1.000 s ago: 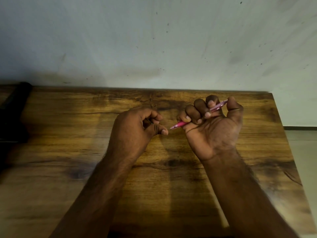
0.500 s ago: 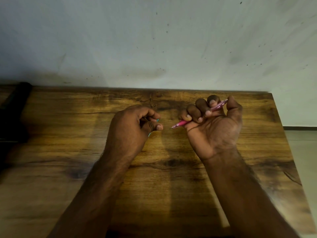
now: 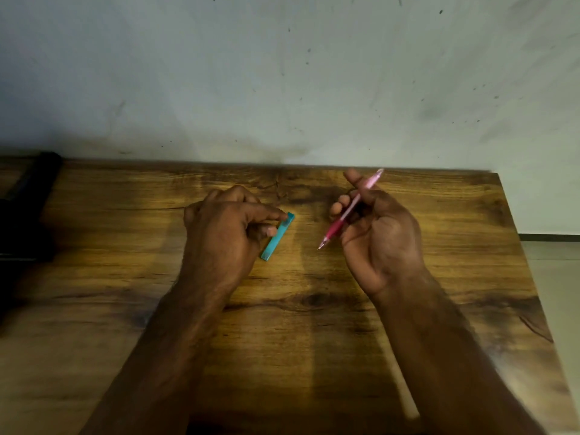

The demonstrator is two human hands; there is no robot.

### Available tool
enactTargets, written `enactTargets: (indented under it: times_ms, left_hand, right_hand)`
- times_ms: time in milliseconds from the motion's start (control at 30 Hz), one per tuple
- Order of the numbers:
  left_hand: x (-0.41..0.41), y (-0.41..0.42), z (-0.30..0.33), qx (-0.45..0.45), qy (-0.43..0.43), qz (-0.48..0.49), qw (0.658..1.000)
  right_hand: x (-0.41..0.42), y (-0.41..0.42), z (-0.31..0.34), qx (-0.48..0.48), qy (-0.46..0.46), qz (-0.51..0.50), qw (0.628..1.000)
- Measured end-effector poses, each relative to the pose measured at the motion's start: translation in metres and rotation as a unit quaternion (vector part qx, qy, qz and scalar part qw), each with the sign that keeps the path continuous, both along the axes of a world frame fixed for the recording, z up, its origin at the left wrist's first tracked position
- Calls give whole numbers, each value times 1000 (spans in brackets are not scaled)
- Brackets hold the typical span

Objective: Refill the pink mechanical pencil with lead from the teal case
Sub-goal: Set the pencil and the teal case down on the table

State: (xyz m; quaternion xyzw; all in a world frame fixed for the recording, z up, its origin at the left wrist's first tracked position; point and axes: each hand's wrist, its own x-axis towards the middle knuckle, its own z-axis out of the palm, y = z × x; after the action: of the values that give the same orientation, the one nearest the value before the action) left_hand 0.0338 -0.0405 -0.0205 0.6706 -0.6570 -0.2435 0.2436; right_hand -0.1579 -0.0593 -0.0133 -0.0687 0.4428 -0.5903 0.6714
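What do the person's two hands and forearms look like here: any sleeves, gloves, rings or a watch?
The left hand and the right hand are both bare, with no gloves and no rings visible. Both forearms are bare too, with some hair; no sleeve, watch or wristband shows anywhere up to the bottom edge of the picture.

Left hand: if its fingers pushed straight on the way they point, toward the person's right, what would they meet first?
The teal case, which the left hand already touches at its top end. Beyond it lies bare table, then probably the pink mechanical pencil tip, though depth is unclear.
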Motion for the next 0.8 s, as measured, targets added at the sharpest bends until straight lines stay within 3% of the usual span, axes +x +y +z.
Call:
enactTargets:
  times_ms: [167, 267, 367, 567, 800]
  left_hand:
    - [1, 0, -1, 16, -38, -18, 999]
    - [1, -1, -2, 18, -46, -11, 999]
    - [-2, -2, -3, 17, -57, 8, 998]
    - [-7, -1, -2, 17, -73, 7, 997]
    - [-6, -1, -7, -2, -71, 8, 997]
  right_hand:
    - [6, 4, 2, -10, 178, 60, 982]
    - [6, 6, -2, -27, 355, 99, 929]
    - [7, 11, -7, -46, 460, 143, 875]
    - [11, 15, -15, -106, 574, 182, 791]
    - [14, 20, -15, -127, 639, 208, 729]
